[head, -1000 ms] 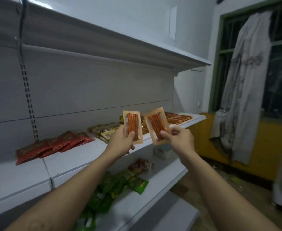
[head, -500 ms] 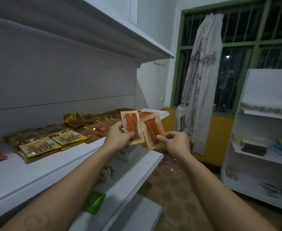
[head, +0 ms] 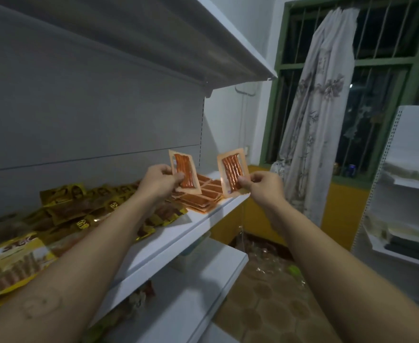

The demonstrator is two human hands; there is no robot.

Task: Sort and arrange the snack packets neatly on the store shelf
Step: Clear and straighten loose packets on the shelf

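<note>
Once overlapping, left packet (head: 185, 175), right packet (head: 232, 173) apart

Head-worn camera looks forward and down, close along the shelf (head: 178, 233).

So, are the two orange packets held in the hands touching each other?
Apart. The head view shows a plain gap between the left packet and the right packet; the shelved orange stack shows through it.
</note>
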